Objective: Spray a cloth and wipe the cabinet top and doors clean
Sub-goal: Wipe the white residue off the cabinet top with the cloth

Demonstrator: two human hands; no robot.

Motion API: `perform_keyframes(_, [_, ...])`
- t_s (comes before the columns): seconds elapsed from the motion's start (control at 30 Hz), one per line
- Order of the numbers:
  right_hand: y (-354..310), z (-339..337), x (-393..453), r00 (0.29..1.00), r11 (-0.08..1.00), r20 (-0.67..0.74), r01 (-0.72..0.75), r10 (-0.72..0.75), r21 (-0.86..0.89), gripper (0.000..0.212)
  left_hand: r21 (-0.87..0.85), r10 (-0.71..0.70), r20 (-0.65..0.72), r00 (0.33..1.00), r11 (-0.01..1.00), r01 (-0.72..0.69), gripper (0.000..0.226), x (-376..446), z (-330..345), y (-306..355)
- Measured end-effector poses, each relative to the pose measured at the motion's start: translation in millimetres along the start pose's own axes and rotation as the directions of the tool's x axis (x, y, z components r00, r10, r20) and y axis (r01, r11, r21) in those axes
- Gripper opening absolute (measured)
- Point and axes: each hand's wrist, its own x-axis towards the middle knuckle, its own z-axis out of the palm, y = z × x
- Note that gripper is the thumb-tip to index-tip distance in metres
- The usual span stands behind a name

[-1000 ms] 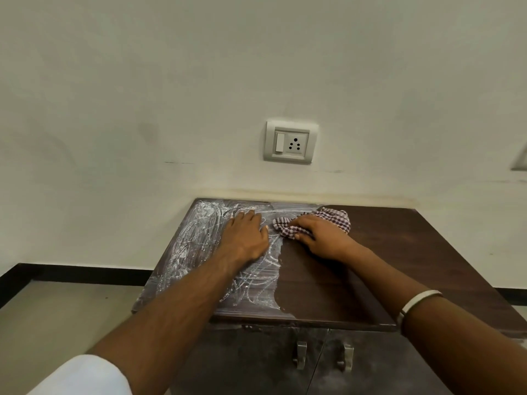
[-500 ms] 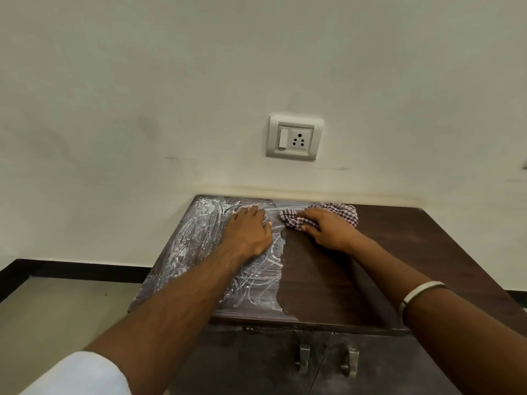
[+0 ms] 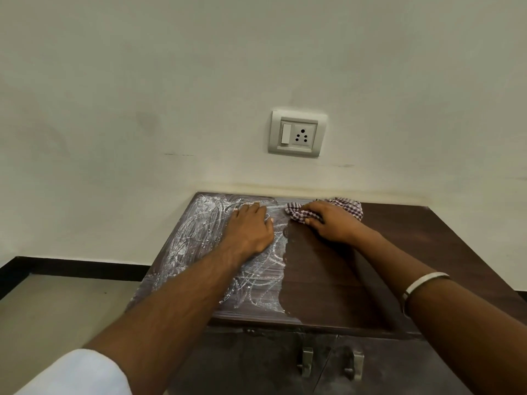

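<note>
Left hand (image 3: 251, 229) flat and spread wide on white-smeared cabinet top (image 3: 328, 280). Right hand (image 3: 328, 223) pressing down on checked cloth (image 3: 346, 208), part hidden. Doors (image 3: 256, 363) cut off below.

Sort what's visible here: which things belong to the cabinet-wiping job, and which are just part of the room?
Belongs to the job:
- checked cloth, under the right hand
- cabinet top, white smears on its left part
- left hand, flat on the smeared part
- cabinet doors with two handles

Just there:
- wall socket with switch
- wall
- floor
- bangle on the right wrist
</note>
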Motion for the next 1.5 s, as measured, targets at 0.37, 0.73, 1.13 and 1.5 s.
perform_keyframes(0.37, [17.5,-3.3,-2.3,0.999,0.999,0.021,-0.032,0.032,-0.006,0.042,0.011,0.004,0.008,1.000,1.000,-0.004,0.056,3.6,-3.7,1.4])
perform_keyframes(0.73, [21.6,0.1,1.8,0.999,1.000,0.034,0.006,-0.007,0.020,0.042,-0.005,0.016,0.009,1.000,1.000,-0.016,0.057,12.0,-0.7,4.7])
perform_keyframes(1.13, [24.9,-1.8,29.7,0.995,0.995,0.014,-0.098,0.098,-0.022,0.042,0.024,0.026,0.033,0.999,0.999,-0.027,0.057,23.7,-3.4,5.6])
perform_keyframes(1.5, [37.2,-5.2,32.5,0.985,0.983,0.002,-0.171,0.171,-0.070,0.044,0.025,0.032,0.025,0.999,0.999,-0.033,0.057,31.8,-1.3,0.2])
